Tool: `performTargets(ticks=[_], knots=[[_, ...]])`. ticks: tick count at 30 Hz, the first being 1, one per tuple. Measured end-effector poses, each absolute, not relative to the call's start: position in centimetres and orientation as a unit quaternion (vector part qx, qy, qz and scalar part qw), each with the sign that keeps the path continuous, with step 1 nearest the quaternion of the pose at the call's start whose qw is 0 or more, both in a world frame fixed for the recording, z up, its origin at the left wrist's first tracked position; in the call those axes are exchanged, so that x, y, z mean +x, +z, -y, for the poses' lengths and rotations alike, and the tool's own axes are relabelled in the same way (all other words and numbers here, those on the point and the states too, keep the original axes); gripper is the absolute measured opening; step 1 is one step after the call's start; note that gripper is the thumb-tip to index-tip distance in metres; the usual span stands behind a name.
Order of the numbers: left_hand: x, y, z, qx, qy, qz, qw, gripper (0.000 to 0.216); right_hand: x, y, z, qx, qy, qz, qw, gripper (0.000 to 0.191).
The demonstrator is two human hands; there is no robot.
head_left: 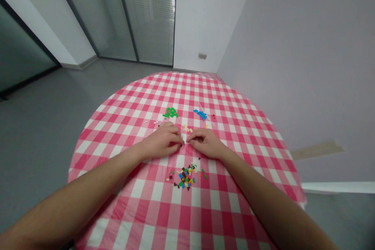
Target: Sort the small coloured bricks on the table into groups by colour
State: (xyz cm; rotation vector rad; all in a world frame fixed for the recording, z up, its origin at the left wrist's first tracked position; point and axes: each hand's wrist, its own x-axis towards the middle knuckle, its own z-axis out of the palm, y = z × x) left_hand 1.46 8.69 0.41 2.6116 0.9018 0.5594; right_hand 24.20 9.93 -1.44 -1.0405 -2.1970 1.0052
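My left hand (163,141) and my right hand (206,142) rest side by side on a round table with a red-and-white checked cloth (240,133). Both hands have their fingers curled into a pinch, and the fingertips nearly meet at the middle. What they pinch is too small to make out. Close behind the hands lie a few pale small pieces (186,128). Just in front of them sits a mixed pile of tiny coloured pieces (186,177). Farther back lie a green pile (170,113) and a blue pile (200,114).
A couple of dark red pieces (213,116) lie right of the blue pile. The table stands near a plain wall (307,58) on the right. Grey floor (43,125) and glass doors with blinds (140,15) are to the left and behind.
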Motion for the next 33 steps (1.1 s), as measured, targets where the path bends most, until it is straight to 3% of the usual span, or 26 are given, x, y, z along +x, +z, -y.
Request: performTargets(ticks=[5, 12, 17, 33], knots=[[2.1, 0.0, -8.3, 0.918, 0.176, -0.32, 0.156, 0.016, 24.7, -0.9, -10.0, -0.37, 0.406, 0.804, 0.224, 0.022], [1.7, 0.1, -8.6, 0.914, 0.168, -0.328, 0.169, 0.016, 26.7, 1.7, -9.6, -0.321, 0.412, 0.851, 0.055, 0.019], [1.5, 0.5, -8.4, 0.91, 0.166, -0.341, 0.17, 0.021, 27.1, 1.9, -9.4, -0.337, 0.392, 0.856, 0.004, 0.018], [0.9, 0.4, -8.9, 0.905, 0.165, -0.362, 0.151, 0.017, 25.4, 0.8, -9.0, -0.396, 0.354, 0.835, 0.145, 0.014]])
